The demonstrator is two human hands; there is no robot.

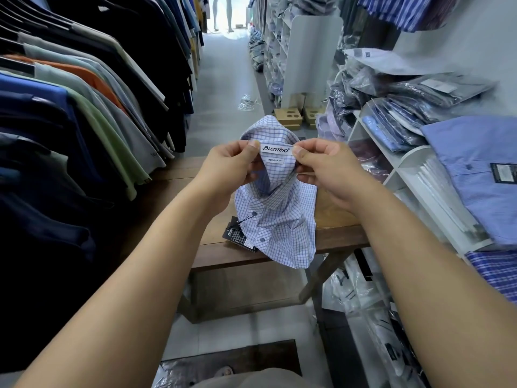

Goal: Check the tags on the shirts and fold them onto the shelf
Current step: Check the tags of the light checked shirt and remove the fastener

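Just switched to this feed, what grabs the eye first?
Dead centre, the left hand and right hand pinch a blue-checked shirt by its collar, showing the collar label: Blentino, Regular Fit. Its tail drapes on the wooden table, a black hang tag at its left edge. Hanging shirts line the left, bagged shirts the white shelf on the right.
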